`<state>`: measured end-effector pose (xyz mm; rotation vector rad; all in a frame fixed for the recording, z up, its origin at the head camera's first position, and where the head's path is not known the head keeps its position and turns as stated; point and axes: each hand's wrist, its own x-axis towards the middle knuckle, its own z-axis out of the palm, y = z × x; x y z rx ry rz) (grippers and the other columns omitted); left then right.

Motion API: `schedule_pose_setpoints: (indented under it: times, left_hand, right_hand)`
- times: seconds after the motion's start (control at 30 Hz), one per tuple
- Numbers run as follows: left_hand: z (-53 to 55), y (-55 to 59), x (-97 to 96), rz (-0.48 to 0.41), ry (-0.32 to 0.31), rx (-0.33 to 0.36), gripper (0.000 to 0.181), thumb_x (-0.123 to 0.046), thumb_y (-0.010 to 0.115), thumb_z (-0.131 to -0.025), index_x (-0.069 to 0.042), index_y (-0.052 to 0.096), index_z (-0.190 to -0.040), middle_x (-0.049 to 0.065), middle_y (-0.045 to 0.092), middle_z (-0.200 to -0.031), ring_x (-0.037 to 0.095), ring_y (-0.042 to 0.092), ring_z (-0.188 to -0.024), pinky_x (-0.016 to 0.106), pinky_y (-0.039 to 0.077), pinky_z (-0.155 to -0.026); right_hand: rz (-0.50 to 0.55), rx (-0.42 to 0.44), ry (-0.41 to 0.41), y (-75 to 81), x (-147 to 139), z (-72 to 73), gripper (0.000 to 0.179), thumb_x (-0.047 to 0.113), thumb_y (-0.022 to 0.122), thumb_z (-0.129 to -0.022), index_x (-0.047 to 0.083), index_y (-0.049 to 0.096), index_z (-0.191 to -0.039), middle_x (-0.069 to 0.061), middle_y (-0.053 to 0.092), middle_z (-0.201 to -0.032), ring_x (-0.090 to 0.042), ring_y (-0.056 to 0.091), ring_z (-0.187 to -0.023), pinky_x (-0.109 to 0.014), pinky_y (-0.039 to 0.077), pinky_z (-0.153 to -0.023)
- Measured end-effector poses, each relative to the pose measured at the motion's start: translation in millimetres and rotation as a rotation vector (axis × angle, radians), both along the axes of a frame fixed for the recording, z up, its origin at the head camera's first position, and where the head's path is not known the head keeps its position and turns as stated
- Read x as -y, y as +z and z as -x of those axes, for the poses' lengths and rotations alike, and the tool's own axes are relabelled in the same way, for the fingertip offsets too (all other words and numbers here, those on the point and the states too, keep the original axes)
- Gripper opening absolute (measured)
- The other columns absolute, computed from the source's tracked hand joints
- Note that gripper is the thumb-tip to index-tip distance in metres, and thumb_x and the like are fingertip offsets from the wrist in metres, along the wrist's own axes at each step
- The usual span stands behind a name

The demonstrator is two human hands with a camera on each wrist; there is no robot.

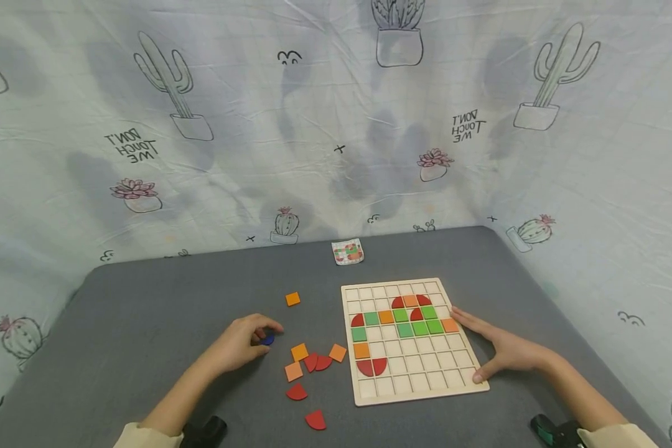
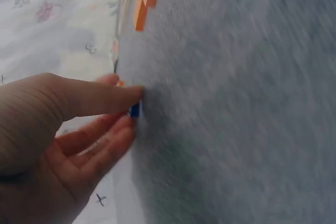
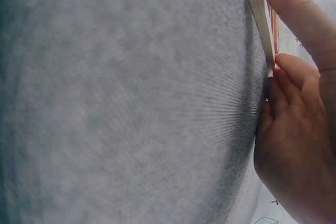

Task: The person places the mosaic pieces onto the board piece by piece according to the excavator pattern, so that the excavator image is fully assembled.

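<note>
My left hand (image 1: 242,341) is low over the grey table, left of the loose pieces. Its thumb and fingertips pinch a small blue piece (image 1: 267,340), which also shows as a thin blue edge (image 2: 135,110) in the left wrist view. My right hand (image 1: 508,350) rests against the right edge of a wooden grid board (image 1: 425,375), thumb near the front corner and fingers stretched along the side. Red quarter-circles (image 1: 364,368) and green (image 1: 420,328) and orange squares (image 1: 361,350) lie in cells of the board.
Between my left hand and the board lie loose orange squares (image 1: 294,371) and red quarter-circles (image 1: 315,420). One orange square (image 1: 293,299) lies farther back. A small printed pattern card (image 1: 348,252) is at the table's far edge, before a cactus-print cloth (image 1: 313,124).
</note>
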<state>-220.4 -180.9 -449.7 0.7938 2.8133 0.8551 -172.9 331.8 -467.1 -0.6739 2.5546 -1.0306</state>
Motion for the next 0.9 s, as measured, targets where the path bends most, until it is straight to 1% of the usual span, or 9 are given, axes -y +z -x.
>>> schedule_pose_setpoints:
  times: [0.03,0.1,0.2,0.37,0.47,0.57,0.67,0.77,0.9]
  left_hand:
    - [0.8,0.3,1.8,-0.003,-0.022,0.003,0.034,0.002,0.074,-0.073,-0.014,0.067,-0.102,0.000,0.061,-0.097,0.014,0.055,-0.079,0.027,0.048,-0.065]
    - [2.2,-0.5,4.1,-0.020,-0.042,0.008,0.032,0.003,0.072,-0.074,-0.013,0.068,-0.100,0.000,0.062,-0.094,0.012,0.056,-0.077,0.025,0.048,-0.064]
    - [3.1,-3.8,4.1,-0.034,-0.033,0.004,0.026,0.001,0.071,-0.076,-0.013,0.068,-0.098,-0.001,0.063,-0.089,0.008,0.055,-0.073,0.023,0.048,-0.062]
    - [2.2,-8.6,-1.1,-0.017,0.007,-0.034,0.027,-0.005,0.074,-0.075,-0.014,0.068,-0.100,-0.003,0.063,-0.092,0.007,0.053,-0.073,0.022,0.045,-0.061]
    - [1.9,-9.0,-4.4,-0.021,-0.003,-0.050,0.030,-0.004,0.073,-0.075,-0.017,0.068,-0.101,-0.004,0.062,-0.094,0.008,0.052,-0.074,0.023,0.044,-0.061]
    - [2.3,-9.0,-6.3,-0.036,-0.026,-0.051,0.030,0.000,0.071,-0.076,-0.021,0.069,-0.098,-0.004,0.062,-0.093,0.009,0.050,-0.074,0.022,0.043,-0.061]
    - [2.8,-8.5,-7.5,-0.050,-0.031,-0.048,0.031,0.003,0.070,-0.075,-0.021,0.069,-0.095,-0.005,0.063,-0.092,0.008,0.050,-0.073,0.022,0.042,-0.060]
    - [2.3,-7.9,-8.9,-0.055,-0.005,-0.048,0.028,0.002,0.071,-0.075,-0.019,0.070,-0.094,-0.004,0.063,-0.090,0.005,0.049,-0.070,0.021,0.043,-0.058]
    - [0.3,-7.3,-10.8,-0.051,0.086,-0.052,0.023,-0.003,0.073,-0.075,-0.015,0.070,-0.094,-0.003,0.065,-0.090,0.004,0.051,-0.068,0.021,0.045,-0.058]
  right_hand:
    - [-0.003,0.000,-0.001,0.1,-0.1,-0.3,0.108,0.028,0.082,-0.065,0.013,0.016,-0.149,-0.020,0.010,-0.152,0.022,0.003,-0.125,-0.020,0.026,-0.099]
    - [-0.006,-0.003,0.000,0.2,0.0,-0.7,0.108,0.028,0.082,-0.065,0.013,0.016,-0.149,-0.020,0.011,-0.152,0.023,0.003,-0.125,-0.021,0.027,-0.099]
    - [-0.004,-0.004,0.000,0.0,0.5,-1.1,0.108,0.028,0.082,-0.065,0.012,0.016,-0.149,-0.020,0.011,-0.152,0.023,0.004,-0.125,-0.022,0.027,-0.099]
    - [-0.011,0.002,-0.007,-0.7,0.7,-1.9,0.109,0.029,0.083,-0.064,0.012,0.016,-0.149,-0.020,0.012,-0.152,0.024,0.004,-0.124,-0.023,0.027,-0.099]
    - [-0.022,0.004,-0.012,-0.8,0.3,-2.2,0.109,0.030,0.082,-0.064,0.013,0.016,-0.149,-0.020,0.012,-0.152,0.024,0.004,-0.123,-0.025,0.028,-0.099]
    - [-0.026,0.003,-0.013,-0.7,0.3,-2.2,0.109,0.030,0.082,-0.064,0.013,0.016,-0.149,-0.019,0.012,-0.152,0.023,0.003,-0.124,-0.027,0.028,-0.099]
    - [-0.018,0.005,-0.013,-0.1,0.6,-1.9,0.109,0.030,0.082,-0.064,0.013,0.016,-0.149,-0.019,0.012,-0.152,0.023,0.003,-0.124,-0.026,0.027,-0.100]
    - [-0.009,0.005,-0.014,0.9,0.8,-1.7,0.108,0.030,0.082,-0.064,0.013,0.017,-0.149,-0.020,0.012,-0.152,0.023,0.004,-0.124,-0.023,0.026,-0.100]
    - [-0.008,0.001,-0.015,2.2,0.5,-1.4,0.108,0.030,0.082,-0.064,0.012,0.017,-0.149,-0.020,0.012,-0.152,0.023,0.004,-0.124,-0.022,0.025,-0.099]
